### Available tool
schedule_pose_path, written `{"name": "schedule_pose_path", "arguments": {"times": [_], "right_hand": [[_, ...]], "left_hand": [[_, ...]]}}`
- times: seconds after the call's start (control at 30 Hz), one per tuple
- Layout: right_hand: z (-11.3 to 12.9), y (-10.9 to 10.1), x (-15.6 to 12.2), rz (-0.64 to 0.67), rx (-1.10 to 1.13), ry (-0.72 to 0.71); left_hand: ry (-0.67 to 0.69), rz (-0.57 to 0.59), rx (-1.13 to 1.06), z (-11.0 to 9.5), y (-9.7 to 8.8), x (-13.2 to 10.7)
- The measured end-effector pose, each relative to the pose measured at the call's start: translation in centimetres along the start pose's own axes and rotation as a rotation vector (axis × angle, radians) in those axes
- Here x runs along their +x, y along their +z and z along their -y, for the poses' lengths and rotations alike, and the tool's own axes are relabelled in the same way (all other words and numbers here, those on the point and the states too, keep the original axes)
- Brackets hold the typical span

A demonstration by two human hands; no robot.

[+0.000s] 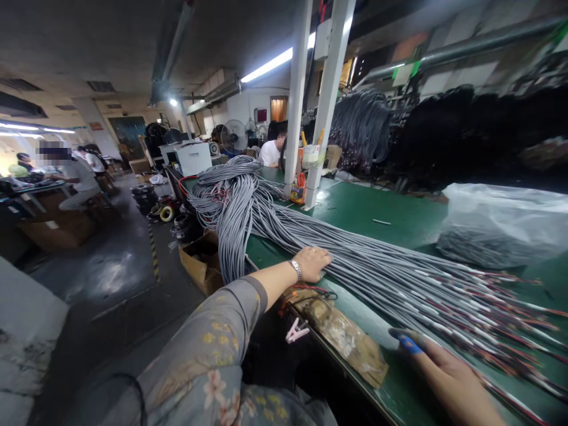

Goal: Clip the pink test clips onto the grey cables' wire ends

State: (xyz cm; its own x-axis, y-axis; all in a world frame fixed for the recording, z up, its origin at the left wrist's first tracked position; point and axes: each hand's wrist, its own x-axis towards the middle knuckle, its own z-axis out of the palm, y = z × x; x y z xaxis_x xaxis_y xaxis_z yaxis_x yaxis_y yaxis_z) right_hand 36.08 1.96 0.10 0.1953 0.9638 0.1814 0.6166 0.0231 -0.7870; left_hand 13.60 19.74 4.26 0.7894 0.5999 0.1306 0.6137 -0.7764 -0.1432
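A long bundle of grey cables (355,260) lies across the green table (368,207), its far end draped over the table's left edge, its near end showing red and white stripped wires (488,313). My left hand (313,263) rests on the bundle with fingers curled over the cables; a watch sits on the wrist. My right hand (444,367) is at the lower right beside the wire ends, blurred by motion, a blue tape wrap (409,344) on one fingertip.
A worn taped pad (341,334) and a white clip (296,331) sit at the table's near edge. A clear plastic bag of parts (501,228) lies right. White posts (326,100) stand mid-table. A cardboard box (199,260) is on the floor. People sit at the back.
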Motion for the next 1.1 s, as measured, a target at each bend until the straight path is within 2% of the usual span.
{"name": "schedule_pose_path", "arguments": {"times": [0.13, 0.2, 0.33, 0.57, 0.73, 0.87, 1.1], "right_hand": [[0.3, -0.2, 0.1, 0.117, 0.091, 0.096], [1.0, -0.4, 0.2, 0.088, 0.104, 0.104], [2.3, -0.2, 0.1, 0.050, 0.162, 0.092], [2.1, 0.5, 0.2, 0.050, 0.204, 0.103], [1.7, 0.7, 0.3, 0.042, 0.249, 0.109], [1.6, 0.7, 0.3, 0.049, 0.275, 0.102], [1.7, 0.5, 0.2, 0.084, 0.263, 0.079]], "left_hand": [[-0.062, 0.066, -0.004, 0.3, -0.9, -0.2], [-0.088, 0.133, -0.003, 0.8, -1.5, -0.4], [-0.040, 0.225, 0.003, 1.6, -2.4, -0.9], [-0.016, 0.273, 0.070, 2.0, -2.9, -1.8], [0.013, 0.352, 0.121, 2.3, -4.0, -1.8], [0.042, 0.353, 0.125, 2.3, -4.8, -1.9], [0.012, 0.355, 0.090, 2.1, -4.9, -1.9]]}}
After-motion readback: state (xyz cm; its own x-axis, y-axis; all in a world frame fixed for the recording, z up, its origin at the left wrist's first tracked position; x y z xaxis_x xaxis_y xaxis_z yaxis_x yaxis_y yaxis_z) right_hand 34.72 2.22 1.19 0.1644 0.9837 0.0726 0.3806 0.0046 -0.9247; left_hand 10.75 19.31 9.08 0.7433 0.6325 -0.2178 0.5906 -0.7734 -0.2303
